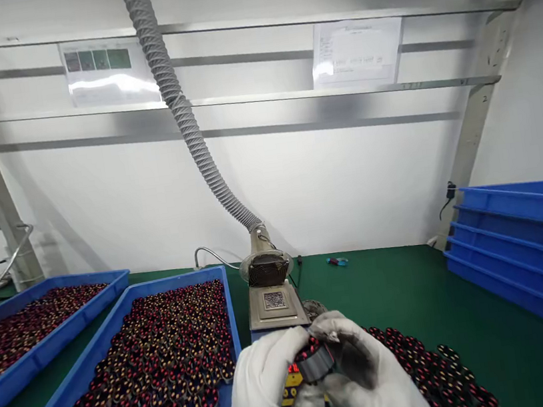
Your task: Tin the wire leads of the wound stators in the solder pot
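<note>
My left hand (276, 391) and my right hand (371, 378), both in white gloves with grey-stained fingertips, meet at the lower middle. Between their fingers they hold one small round part (315, 362) with a grey metallic side and red bits on top. Behind the hands stands a metal device with a flat plate (274, 299); part of its yellow panel (290, 385) and red digits shows between the gloves. Many similar parts (414, 358) lie on the green table at the right. A blue tray (230, 303) full of such parts is on the left.
Farther left is another blue tray (123, 276) of parts. Stacked blue trays (525, 248) stand at the right. A grey hose (197, 146) comes down to a round fan (267, 268) behind the plate. A small blue-and-red tool (337, 261) lies on the green table (389, 288).
</note>
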### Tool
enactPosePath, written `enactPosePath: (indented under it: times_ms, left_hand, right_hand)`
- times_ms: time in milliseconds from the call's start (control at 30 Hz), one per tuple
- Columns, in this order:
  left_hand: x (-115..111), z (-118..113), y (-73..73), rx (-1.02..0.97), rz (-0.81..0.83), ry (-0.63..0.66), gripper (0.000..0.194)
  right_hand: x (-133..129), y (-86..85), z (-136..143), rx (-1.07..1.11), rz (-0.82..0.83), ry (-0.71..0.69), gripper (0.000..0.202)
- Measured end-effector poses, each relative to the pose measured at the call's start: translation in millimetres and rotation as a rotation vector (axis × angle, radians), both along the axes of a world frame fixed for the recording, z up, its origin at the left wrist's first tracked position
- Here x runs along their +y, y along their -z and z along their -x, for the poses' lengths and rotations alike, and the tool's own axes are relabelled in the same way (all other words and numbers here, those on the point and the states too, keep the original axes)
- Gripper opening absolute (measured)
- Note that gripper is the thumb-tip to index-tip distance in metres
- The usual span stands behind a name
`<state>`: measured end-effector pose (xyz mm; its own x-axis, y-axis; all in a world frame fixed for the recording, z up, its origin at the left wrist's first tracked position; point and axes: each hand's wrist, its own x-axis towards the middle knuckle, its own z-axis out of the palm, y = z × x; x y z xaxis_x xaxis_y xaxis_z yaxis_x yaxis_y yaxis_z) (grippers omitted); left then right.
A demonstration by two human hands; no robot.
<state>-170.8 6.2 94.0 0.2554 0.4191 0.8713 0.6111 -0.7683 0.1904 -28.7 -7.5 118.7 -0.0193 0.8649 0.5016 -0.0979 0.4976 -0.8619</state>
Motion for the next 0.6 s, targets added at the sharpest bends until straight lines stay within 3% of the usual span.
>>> enactPosePath:
  times_ms: [100,200,300,400,500,600]
  left_hand:
    - [1,5,2.2,-0.019,0.091,0.145,0.036]
    - [-2,7,-0.4,-0.064,0.139,0.245,0.034]
    - [-3,8,-3.6,-0.074,0.123,0.261,0.030]
    - [-2,11,-2.2,0.004,0.067,0.276,0.031]
    - [-2,12,2.6,-0.006,0.098,0.245,0.036]
    - [-6,13,3.7,-0.033,0.160,0.199,0.040]
  right_hand:
    - [-5,-7.4,-14,-0.058,0.001,-0.085,0.023]
    - [-2,-3.2,-21,-0.134,-0.091,-0.057,0.023]
    - [9,9.9,-21,-0.147,-0.226,-0.043,0.021]
    - [15,17.0,-20,-0.075,-0.174,-0.078,0.021]
    - [8,10.2,-20,-0.113,-0.019,-0.128,0.030]
    - [-3,0.7,-18,-0.156,-0.078,-0.056,0.033]
